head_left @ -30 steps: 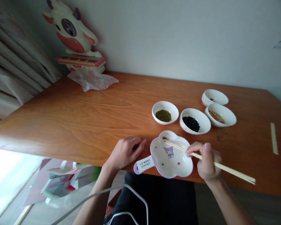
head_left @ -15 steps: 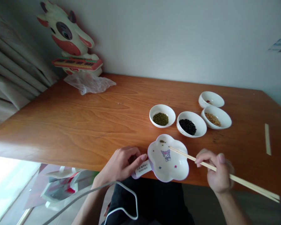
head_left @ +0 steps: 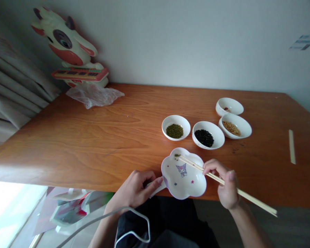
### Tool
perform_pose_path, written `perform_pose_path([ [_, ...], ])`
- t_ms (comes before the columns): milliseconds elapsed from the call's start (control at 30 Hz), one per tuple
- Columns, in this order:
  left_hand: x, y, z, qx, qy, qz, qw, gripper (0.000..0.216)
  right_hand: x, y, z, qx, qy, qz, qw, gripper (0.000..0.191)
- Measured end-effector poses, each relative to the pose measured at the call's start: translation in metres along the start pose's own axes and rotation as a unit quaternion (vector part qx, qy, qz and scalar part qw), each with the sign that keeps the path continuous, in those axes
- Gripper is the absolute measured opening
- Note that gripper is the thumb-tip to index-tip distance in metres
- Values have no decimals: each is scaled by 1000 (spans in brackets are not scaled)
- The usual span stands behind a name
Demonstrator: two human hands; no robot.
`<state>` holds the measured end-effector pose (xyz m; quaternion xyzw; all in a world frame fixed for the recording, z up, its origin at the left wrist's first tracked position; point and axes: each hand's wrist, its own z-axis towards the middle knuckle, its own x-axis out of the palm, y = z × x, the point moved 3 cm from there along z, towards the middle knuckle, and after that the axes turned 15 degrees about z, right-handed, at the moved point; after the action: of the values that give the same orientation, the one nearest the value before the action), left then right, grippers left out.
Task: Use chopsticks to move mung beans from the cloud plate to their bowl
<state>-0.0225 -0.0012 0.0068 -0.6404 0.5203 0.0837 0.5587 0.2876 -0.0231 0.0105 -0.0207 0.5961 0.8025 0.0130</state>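
My left hand (head_left: pixel 139 187) is closed on the handle of a flower-shaped dish (head_left: pixel 187 187), white with a lilac rim and a cartoon figure inside. In my right hand (head_left: pixel 226 182) is a pair of wooden chopsticks (head_left: pixel 214 176), slanting left into the dish. Their tips are at a few green beans (head_left: pixel 177 155) by the dish's far edge; whether they pinch any I cannot tell. Just beyond the dish stand a white bowl of green beans (head_left: pixel 174 131) and a white bowl of black beans (head_left: pixel 204 138).
Behind to the right, a bowl of yellowish beans (head_left: pixel 231 128) touches a bowl with a few brownish pieces (head_left: pixel 227 110). A pale strip (head_left: pixel 292 147) lies far right. A cow toy keyboard (head_left: pixel 80 74) and a plastic bag (head_left: pixel 95 96) sit back left. A cable (head_left: pixel 100 218) crosses my left forearm.
My right hand has moved left and slightly up, carrying the chopstick tips to the green beans at the dish's far edge. My left hand keeps its hold on the handle. The view has shifted slightly.
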Motion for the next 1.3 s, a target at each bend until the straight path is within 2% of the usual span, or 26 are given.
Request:
perform_pose_path([
  [133,1,3,2,-10,-7,-15,1000,55,5,0,3,6,26,-9,1000,70],
  [267,0,3,3,-2,-11,-16,1000,53,9,2,8,4,39,-8,999,56],
  [500,2,5,1,-3,-29,-18,999,49,8,0,3,1,43,8,999,72],
  [800,2,5,-6,32,-108,-22,993,53,17,-6,7,-34,48,-51,997,65],
  [933,3,18,-8,40,-162,-115,979,58,15,-7,5,-47,22,-59,997,62],
  [1067,-12,35,1,14,-221,-202,954,60,14,-8,5,-46,-9,-55,997,64],
  [1167,-34,46,8,1,-288,-130,949,59,15,-9,5,-48,-22,-61,997,62],
  [1300,-48,54,9,11,-317,-93,944,56,17,-7,5,-67,-32,-71,995,54],
])
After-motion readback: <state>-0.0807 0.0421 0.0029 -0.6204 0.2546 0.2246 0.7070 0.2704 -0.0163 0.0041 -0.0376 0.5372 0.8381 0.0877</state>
